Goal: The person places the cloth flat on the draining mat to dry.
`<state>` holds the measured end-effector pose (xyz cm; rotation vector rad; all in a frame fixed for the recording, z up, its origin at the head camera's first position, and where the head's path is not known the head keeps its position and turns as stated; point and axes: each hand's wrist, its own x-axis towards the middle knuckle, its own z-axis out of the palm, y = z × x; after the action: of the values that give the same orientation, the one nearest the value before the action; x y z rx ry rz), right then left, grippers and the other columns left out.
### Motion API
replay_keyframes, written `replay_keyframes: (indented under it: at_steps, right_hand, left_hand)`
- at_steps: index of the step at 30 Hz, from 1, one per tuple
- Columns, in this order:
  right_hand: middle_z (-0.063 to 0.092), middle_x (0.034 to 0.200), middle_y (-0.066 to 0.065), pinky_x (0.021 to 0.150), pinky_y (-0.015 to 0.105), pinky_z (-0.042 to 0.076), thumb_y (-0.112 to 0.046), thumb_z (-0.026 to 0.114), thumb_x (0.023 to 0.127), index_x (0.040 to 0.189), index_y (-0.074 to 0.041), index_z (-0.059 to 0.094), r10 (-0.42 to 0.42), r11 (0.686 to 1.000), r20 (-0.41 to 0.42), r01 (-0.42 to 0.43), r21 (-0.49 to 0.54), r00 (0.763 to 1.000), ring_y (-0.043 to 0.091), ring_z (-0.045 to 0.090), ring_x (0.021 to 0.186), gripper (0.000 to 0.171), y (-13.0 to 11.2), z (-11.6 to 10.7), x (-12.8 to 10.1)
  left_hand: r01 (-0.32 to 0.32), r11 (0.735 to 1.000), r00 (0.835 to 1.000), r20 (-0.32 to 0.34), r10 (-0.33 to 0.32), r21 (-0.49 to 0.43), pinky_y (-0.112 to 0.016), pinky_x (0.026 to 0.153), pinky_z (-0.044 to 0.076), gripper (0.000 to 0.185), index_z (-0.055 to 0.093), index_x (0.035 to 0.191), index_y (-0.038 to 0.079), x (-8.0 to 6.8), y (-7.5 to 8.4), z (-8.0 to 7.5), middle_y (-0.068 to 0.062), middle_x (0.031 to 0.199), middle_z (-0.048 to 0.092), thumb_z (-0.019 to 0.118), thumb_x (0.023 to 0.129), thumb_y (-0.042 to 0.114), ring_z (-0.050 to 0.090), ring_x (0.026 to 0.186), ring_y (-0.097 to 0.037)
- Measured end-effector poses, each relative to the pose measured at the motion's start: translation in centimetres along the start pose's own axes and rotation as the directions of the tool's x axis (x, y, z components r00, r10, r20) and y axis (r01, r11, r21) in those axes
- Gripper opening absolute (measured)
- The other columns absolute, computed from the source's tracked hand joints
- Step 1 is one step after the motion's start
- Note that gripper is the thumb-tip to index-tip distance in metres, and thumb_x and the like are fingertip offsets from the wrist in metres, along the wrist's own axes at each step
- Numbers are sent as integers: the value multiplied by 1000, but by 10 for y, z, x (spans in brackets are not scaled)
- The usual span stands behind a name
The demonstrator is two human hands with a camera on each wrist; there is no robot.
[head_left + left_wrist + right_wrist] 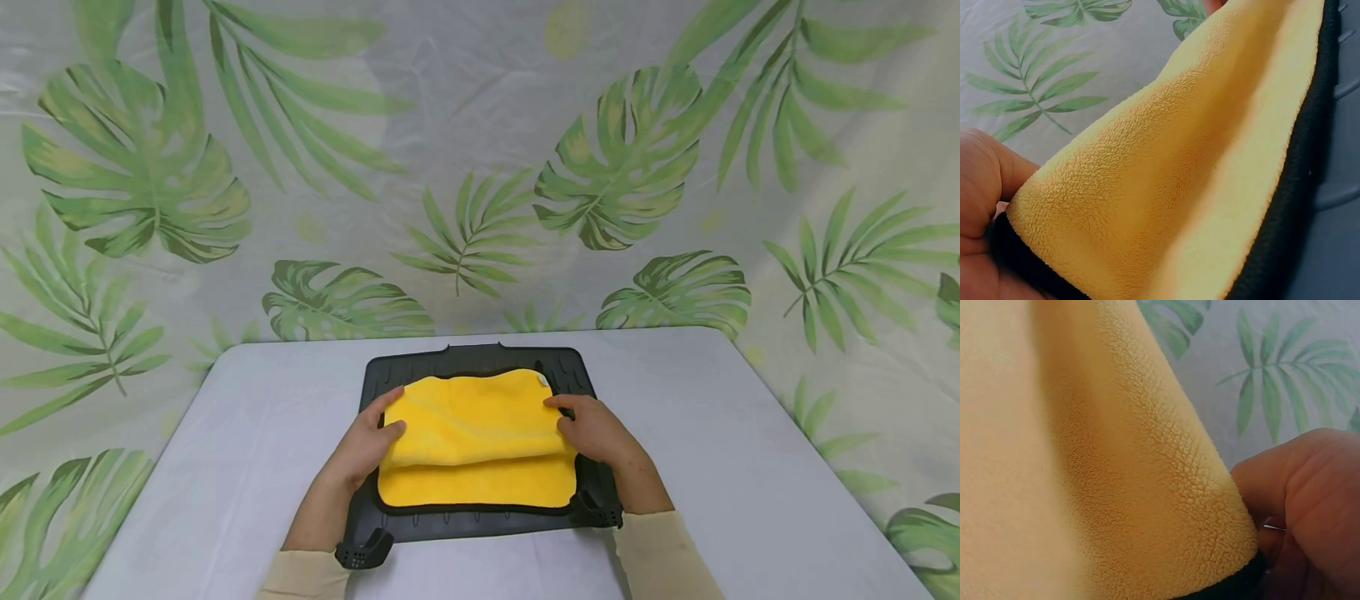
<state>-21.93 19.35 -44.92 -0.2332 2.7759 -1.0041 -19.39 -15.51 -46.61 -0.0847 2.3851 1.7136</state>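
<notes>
Possibly, with the left hand (363,442) and right hand (597,429) pinching 2 opposite edges of the yellow cloth (467,421), uneven pulling could skew its fold.

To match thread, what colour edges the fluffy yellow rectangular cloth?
Black edging, best in the left wrist view.

left grip (979,200) pinching black-edged yellow cloth (1166,162), grey surface (1335,250) at right, leaf-print backdrop (1129,56)
</notes>
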Motion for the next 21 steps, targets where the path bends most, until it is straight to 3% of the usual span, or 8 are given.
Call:
replay_keyframes:
  at_steps: [3, 7, 11, 21]
  right_hand:
    - [71, 108, 16, 48, 25, 35, -7, 47, 100, 142, -6, 60, 10, 1000, -7, -10, -1, 1000, 12, 29, 46, 44, -1, -1, -1]
    - [59, 80, 8, 48, 24, 33, -7, 46, 100, 146, -7, 56, 26, 1000, -16, -26, 16, 1000, 11, 29, 46, 47, -2, -2, -1]
    - [56, 80, 6, 48, 25, 33, -6, 46, 99, 146, -5, 56, 25, 1000, -33, -25, 16, 999, 12, 29, 47, 47, -2, -3, -1]
    - [59, 78, 7, 54, 27, 35, -11, 52, 100, 131, -5, 68, 55, 998, -48, -56, -21, 997, 13, 32, 51, 36, 0, -3, 2]
  left_hand:
    - [-2, 1000, 1000, -15, 2, 15, -63, 125, 20, 61, 32, 161, 19, 0, 0, 1, -13, 171, 22, 52, 104, 12, 16, 158, -39]
    - [2, 1000, 999, -33, -1, 16, -63, 124, 26, 61, 32, 161, 22, 0, 1, 2, -13, 171, 22, 52, 104, 13, 23, 156, -39]
    - [9, 1000, 998, -55, -8, 17, -60, 122, 32, 60, 32, 161, 23, 0, 1, 1, -14, 170, 23, 52, 105, 15, 29, 154, -39]
    - [8, 999, 998, -68, -5, 39, -64, 125, 19, 61, 35, 160, 14, -1, 1, -1, -18, 169, 23, 56, 105, 27, 15, 158, -42]
